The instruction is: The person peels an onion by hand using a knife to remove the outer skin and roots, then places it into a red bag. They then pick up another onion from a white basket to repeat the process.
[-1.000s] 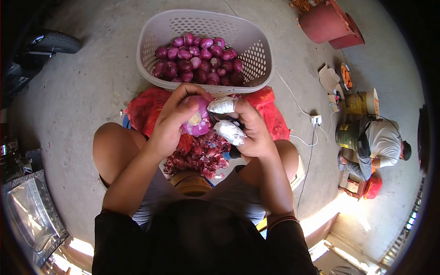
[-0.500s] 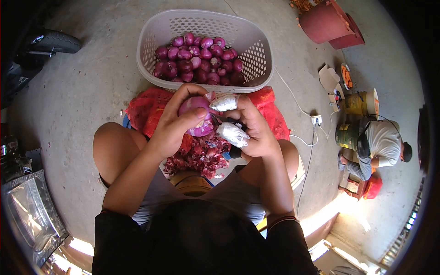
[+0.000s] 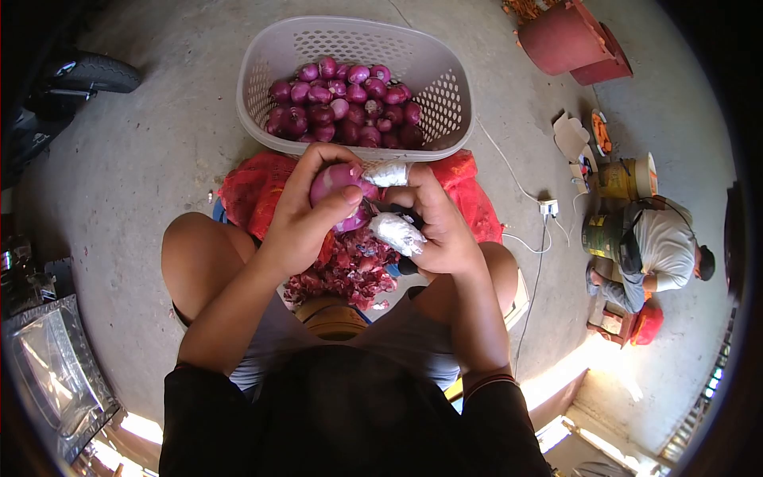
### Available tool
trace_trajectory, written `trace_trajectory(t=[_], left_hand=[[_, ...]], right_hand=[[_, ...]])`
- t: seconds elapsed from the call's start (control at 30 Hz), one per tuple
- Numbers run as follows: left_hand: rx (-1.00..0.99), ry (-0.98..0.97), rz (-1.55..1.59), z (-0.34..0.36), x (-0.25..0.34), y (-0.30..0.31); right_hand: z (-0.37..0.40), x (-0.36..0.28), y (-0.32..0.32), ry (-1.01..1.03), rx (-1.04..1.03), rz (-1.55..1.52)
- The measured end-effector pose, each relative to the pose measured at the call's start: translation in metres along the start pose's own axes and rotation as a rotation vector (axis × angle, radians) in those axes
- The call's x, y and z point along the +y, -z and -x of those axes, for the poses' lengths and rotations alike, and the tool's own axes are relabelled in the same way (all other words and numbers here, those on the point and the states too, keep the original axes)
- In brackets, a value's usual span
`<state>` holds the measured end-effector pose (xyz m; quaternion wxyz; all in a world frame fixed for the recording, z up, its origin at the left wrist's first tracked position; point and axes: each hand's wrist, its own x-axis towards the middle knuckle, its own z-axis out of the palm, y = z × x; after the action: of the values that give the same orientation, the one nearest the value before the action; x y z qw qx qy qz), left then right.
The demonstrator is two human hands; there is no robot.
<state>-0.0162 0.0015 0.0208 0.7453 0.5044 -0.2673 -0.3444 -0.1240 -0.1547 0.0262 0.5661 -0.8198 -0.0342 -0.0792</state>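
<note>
My left hand is closed around a red onion, thumb across its near side. My right hand meets the onion's right side. Its thumb and index finger are wrapped in silvery-white material, and both tips touch or nearly touch the onion. A dark object shows between those fingers, mostly hidden, and I cannot make out its kind. Below my hands lies a heap of dark red onion skins. Just beyond my hands stands a grey plastic basket holding many peeled-looking red onions.
Red mesh sacking lies under and beside the basket. To the right, a white power strip and cables cross the concrete floor. Another person bends near buckets. A wheel stands at the far left; reddish tubs are upper right.
My right fingertips have shifted slightly left against the onion. The onion has turned a little in my left hand, and a loose flap of skin at its top no longer shows.
</note>
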Motion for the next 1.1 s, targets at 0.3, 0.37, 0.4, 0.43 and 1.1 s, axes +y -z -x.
trace_trajectory(t=[0.3,0.37,0.4,0.43,1.1], left_hand=[[0.010,-0.037,-0.024,0.000,0.002,-0.001],[0.010,-0.039,-0.023,0.000,0.002,-0.002],[0.010,-0.039,-0.020,0.000,0.002,-0.001],[0.010,-0.039,-0.017,0.000,0.002,-0.001],[0.000,-0.053,-0.004,0.001,0.003,0.001]], right_hand=[[-0.002,-0.002,-0.002,-0.007,0.043,-0.037],[-0.001,-0.001,-0.001,-0.009,0.040,-0.027],[-0.001,0.000,-0.001,-0.010,0.038,-0.023],[-0.001,0.002,-0.001,0.016,0.053,-0.005],[0.002,-0.001,0.004,-0.028,0.077,-0.115]])
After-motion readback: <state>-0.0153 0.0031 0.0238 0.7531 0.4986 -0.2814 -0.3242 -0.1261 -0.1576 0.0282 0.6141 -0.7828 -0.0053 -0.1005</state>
